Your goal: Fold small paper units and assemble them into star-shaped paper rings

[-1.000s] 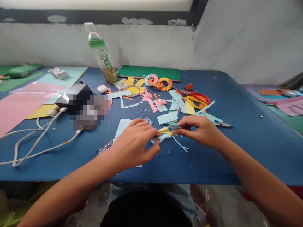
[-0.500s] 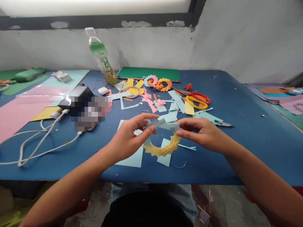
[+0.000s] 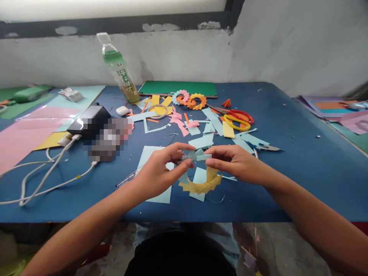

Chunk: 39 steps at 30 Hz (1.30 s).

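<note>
Both our L hand (image 3: 164,165) & R hand (image 3: 235,161) pinch the paper ring (image 3: 201,187) by its blue folds (image 3: 197,155); prob. v. light, springy, crushable, so we'd hold thick overlaps gently.

On my monitor, the folded paper ring (image 3: 201,188) shows yellow at its six o'clock, pale blue at its twelve; towards two, red-and-yellow-handled scissors (image 3: 235,112); blue tabletop (image 3: 310,161).

The desk (image 3: 293,161) offered room at its back right corner; 1 bottle (image 3: 124,79) obstructed part of the back edge.
</note>
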Each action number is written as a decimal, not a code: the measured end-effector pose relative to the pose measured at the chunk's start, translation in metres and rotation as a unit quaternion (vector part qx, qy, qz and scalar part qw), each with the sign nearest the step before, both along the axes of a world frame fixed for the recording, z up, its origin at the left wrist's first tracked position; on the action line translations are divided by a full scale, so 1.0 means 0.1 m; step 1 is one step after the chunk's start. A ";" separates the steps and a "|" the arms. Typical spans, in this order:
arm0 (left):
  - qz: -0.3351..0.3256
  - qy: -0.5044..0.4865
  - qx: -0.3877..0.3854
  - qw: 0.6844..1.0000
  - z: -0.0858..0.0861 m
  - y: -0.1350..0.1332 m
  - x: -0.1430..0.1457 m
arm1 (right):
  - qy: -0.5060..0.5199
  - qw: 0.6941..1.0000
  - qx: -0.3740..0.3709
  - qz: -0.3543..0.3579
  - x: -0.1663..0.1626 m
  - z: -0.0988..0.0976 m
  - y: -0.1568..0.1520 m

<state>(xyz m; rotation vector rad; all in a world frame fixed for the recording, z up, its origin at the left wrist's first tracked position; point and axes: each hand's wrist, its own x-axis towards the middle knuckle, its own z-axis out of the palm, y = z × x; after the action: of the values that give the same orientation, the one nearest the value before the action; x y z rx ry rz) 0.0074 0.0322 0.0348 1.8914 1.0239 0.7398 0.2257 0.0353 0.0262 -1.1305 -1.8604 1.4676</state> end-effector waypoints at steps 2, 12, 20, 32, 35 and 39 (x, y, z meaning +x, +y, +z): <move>-0.005 0.004 0.016 1.000 -0.01 0.00 0.00 | 0.001 1.000 0.005 -0.004 -0.02 -0.02 0.00; 0.008 0.073 0.196 0.978 -0.10 -0.03 0.06 | -0.060 0.997 0.056 -0.009 -0.07 -0.01 -0.06; -0.020 0.061 0.295 0.953 -0.15 -0.01 0.07 | -0.076 0.995 0.058 -0.012 -0.10 0.00 -0.07; -0.001 0.099 0.420 0.902 -0.24 -0.02 0.07 | -0.084 0.996 0.029 -0.024 -0.10 0.00 -0.06; -0.026 0.115 0.426 0.897 -0.26 -0.01 0.06 | -0.078 0.997 0.007 -0.006 -0.10 -0.01 -0.04; -0.037 0.130 0.415 0.900 -0.26 -0.01 0.05 | -0.075 0.997 0.011 0.000 -0.09 -0.02 -0.03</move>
<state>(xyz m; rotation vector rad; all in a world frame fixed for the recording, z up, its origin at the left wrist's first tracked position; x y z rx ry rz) 0.0119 0.0317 0.0084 2.8097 0.8415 0.9945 0.2164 0.0325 0.0238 -1.2611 -1.9701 1.3928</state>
